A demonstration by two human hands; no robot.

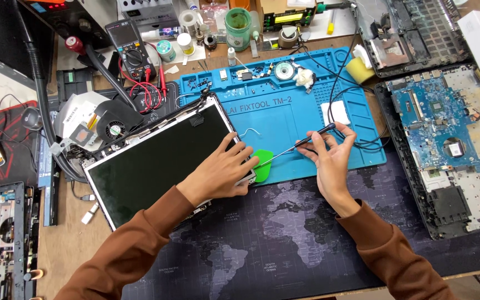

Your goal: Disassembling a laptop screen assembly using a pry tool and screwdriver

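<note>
A laptop screen panel (156, 161) with a dark glass face lies tilted on the desk. My left hand (223, 169) rests on its right edge, fingers pressing down on the frame corner. A green pry pick (262, 164) sticks out beside those fingers, wedged at the panel's edge. My right hand (329, 155) holds a thin black screwdriver (301, 141) by its handle, the tip pointing left toward the panel's corner near the pick. Both sleeves are brown.
A blue repair mat (290, 111) with small parts lies behind the hands. An opened laptop base with a blue circuit board (440, 122) sits at right. A multimeter (131, 47) with red leads and a cooling fan (112, 128) are at left. A dark map-print desk mat (284, 239) is in front.
</note>
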